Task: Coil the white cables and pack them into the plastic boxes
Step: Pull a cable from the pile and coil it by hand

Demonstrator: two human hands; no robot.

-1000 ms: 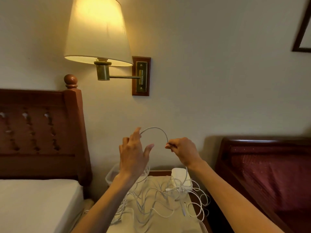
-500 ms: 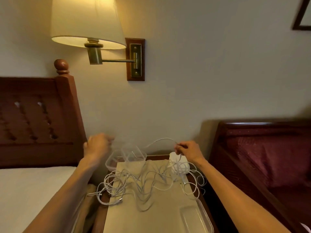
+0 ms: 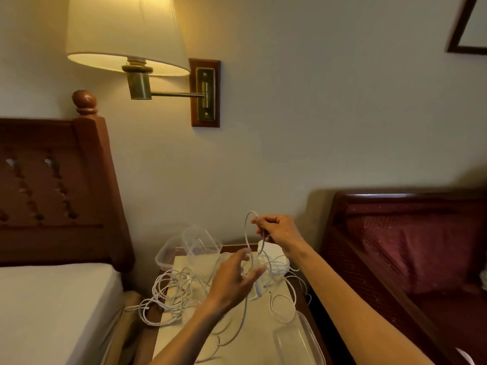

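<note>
We see two bare forearms, no sleeves in view. Left hand (image 3: 233, 279) and right hand (image 3: 280, 231) wear no gloves, rings or watch; left fingers slightly motion-blurred.

No text, label, brand, number or sign can be read anywhere in view

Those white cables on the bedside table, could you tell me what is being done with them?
A person is coiling them for packing. The right hand pinches one white cable raised in a loop, while the left hand reaches in with spread fingers below it. The other white cables lie tangled on the table. Clear plastic boxes at the back hold no cable that I can see.
</note>
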